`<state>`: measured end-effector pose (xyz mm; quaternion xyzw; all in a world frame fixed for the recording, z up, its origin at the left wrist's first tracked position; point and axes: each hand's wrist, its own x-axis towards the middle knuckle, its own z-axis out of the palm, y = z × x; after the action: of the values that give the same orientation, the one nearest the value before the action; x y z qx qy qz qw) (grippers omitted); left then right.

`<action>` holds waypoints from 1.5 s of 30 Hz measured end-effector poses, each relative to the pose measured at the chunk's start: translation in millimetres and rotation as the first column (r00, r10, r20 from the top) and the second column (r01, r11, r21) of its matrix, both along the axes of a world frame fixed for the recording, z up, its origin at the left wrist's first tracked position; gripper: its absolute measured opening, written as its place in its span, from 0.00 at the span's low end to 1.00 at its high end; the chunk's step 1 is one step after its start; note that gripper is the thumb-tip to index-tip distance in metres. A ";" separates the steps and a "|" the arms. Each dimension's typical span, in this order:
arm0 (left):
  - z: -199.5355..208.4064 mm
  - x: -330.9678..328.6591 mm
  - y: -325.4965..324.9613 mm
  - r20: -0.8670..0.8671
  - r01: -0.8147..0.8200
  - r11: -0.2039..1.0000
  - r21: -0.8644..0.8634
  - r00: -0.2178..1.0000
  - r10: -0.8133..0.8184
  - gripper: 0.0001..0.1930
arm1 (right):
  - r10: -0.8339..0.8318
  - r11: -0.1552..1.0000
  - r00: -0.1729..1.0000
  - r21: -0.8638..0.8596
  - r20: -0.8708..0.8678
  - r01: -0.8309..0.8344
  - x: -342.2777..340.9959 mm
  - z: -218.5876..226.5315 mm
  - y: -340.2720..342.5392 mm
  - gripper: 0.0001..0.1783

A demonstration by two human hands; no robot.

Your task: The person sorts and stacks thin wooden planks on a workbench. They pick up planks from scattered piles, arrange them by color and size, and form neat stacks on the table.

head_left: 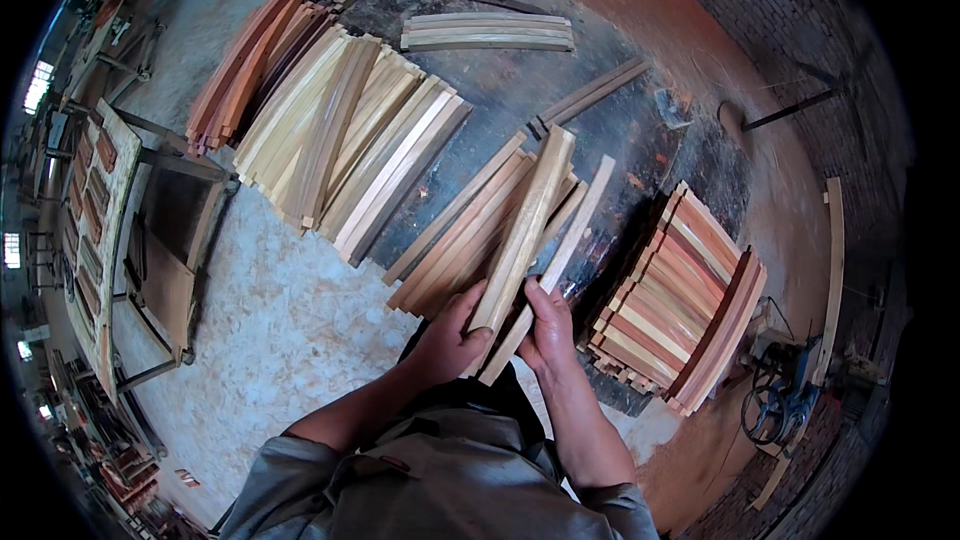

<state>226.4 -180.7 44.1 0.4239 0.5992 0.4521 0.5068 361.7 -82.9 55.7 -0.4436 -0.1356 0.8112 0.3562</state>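
Note:
My left hand (453, 338) is closed round the lower end of a thick pale wooden strip (532, 218), its thumb on the near face. In my right hand (549, 328) is a thinner wooden strip (574, 244), gripped near its lower end with the thumb on top. The two strips slant up and away from me, side by side, with a narrow gap between them. Beneath and to the left of them lies a small pile of light brown strips (462, 232) on the dark worktable (420, 198).
A wide row of pale strips (300, 120) lies left, beside reddish strips (243, 70). A short stack (488, 33) sits at the far side. Mixed-colour strips (655, 305) are stacked to the right. A slatted rack (100, 240) stands far left, blue machinery (785, 395) far right.

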 end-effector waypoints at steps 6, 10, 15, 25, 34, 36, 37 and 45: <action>9.4 -22.8 6.4 0.458 0.086 0.996 -0.039 0.887 -0.058 0.34 | 0.078 0.990 0.990 -0.106 -0.119 -0.091 -4.7 -13.2 8.1 0.14; 5.4 -22.2 9.6 0.501 0.084 0.996 -0.012 0.863 -0.067 0.36 | 0.070 0.992 0.987 -0.091 -0.146 -0.083 -13.3 -13.6 9.7 0.15; 30.9 -21.4 17.5 -0.114 0.066 0.996 -0.057 0.991 -0.072 0.43 | 0.092 0.996 0.994 -0.007 -0.059 -0.092 -33.2 -28.3 12.2 0.17; 24.0 -44.9 36.0 -0.625 -0.159 0.985 -0.069 0.776 0.081 0.42 | 0.330 0.936 0.936 0.174 -0.121 -0.307 -65.8 -5.1 24.9 0.27; -21.9 -149.0 64.6 -0.897 -0.331 0.943 -0.044 0.428 0.108 0.39 | 0.325 0.917 0.937 0.200 0.131 -0.346 0.9 25.8 31.8 0.24; -32.1 -163.2 63.0 -0.923 -0.324 0.945 -0.037 0.374 0.092 0.39 | 0.275 0.932 0.951 0.203 0.139 -0.299 29.2 22.7 25.5 0.22; -36.7 -167.5 61.7 -0.930 -0.302 0.953 -0.018 0.356 0.095 0.39 | 0.250 0.937 0.960 0.217 0.126 -0.273 44.4 18.6 22.0 0.20; -50.9 -163.5 54.2 -0.970 -0.321 0.944 0.078 0.195 0.147 0.35 | 0.142 0.960 0.981 0.223 0.133 -0.169 97.3 25.5 -2.4 0.15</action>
<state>63.0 -126.5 -6.8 0.4780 0.8697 0.1215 -0.0176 459.0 -85.3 81.2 -0.4327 -0.2848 0.7881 0.3325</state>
